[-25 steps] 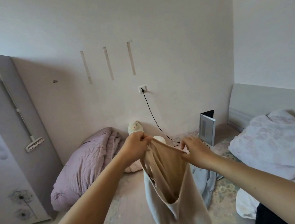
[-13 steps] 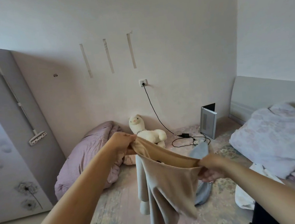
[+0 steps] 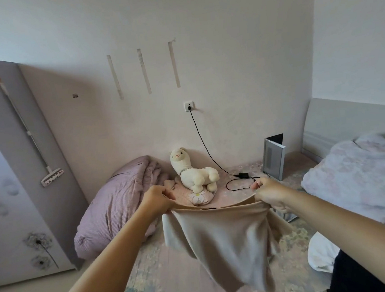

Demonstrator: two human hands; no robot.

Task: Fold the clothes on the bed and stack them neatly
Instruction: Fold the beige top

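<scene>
Beige top spread in the air, fold not started

Both hands pinch the top edge of the beige top: left hand at one corner, right hand at the other, fingers curled on the cloth. It hangs taut between them over the bed, not on it. Step, likely: shaking it flat. Next: lay it on the bed and fold the sides in. Beyond the top: purple duvet, toy alpaca, charger cable. To its right, white cloth.
</scene>
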